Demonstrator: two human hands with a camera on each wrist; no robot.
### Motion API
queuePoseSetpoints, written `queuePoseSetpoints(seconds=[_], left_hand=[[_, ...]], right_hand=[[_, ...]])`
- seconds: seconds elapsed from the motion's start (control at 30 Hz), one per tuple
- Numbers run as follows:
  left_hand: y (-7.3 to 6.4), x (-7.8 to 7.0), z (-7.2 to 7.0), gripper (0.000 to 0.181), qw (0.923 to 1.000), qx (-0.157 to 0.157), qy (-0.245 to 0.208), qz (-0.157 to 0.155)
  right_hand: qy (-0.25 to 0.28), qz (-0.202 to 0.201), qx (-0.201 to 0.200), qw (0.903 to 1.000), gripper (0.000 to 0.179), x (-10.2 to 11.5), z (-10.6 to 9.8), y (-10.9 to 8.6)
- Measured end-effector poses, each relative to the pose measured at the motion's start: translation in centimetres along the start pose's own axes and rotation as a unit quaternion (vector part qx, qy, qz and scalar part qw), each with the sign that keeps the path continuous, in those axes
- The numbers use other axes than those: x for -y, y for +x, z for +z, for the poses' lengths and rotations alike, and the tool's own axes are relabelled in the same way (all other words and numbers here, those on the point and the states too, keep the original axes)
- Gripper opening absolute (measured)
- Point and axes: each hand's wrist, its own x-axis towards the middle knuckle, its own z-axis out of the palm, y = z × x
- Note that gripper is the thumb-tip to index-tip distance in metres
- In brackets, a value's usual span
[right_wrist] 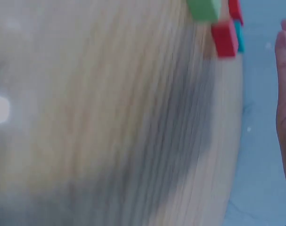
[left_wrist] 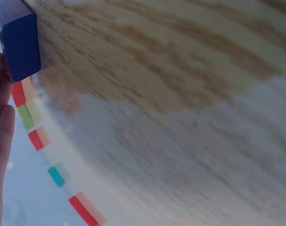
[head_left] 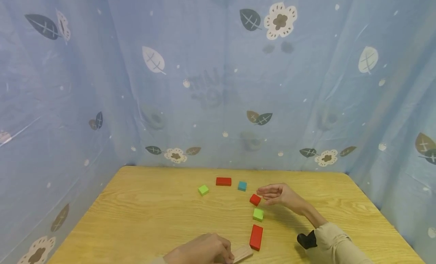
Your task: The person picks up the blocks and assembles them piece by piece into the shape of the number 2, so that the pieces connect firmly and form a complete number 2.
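My left hand (head_left: 207,249) is at the front of the table, its curled fingers pinching the near end of a long block (head_left: 243,253). From the head the block's top looks like pale wood; the left wrist view shows a dark blue end face (left_wrist: 21,49) beside the fingers. My right hand (head_left: 281,196) hovers over the table with fingers loosely extended, holding nothing. Its fingertips are right by a small red block (head_left: 255,199). Closer to me lie a light green block (head_left: 258,214) and a longer red block (head_left: 256,237), the latter just beyond the pale block.
Farther back, a blue block (head_left: 242,186), a red oblong block (head_left: 223,181) and a green block (head_left: 203,190) continue the spaced, curving row. The wood-grain table (head_left: 143,211) is bounded by a blue patterned curtain (head_left: 211,86) behind and at both sides.
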Motion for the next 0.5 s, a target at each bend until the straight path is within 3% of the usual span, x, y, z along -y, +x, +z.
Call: queuePoseSetpoints(seconds=[0.27,0.5], left_hand=[[-0.1,0.3,0.2,0.022,0.9999,0.007,0.004,-0.009],[0.0,0.3,0.3,0.023,1.0000,-0.008,0.005,0.001]], right_hand=[[-0.017,0.026,0.017,0.9994,0.049,-1.9,-0.7,1.0],[-0.011,0.006,0.044,0.9990,0.046,-2.7,-0.7,1.4]])
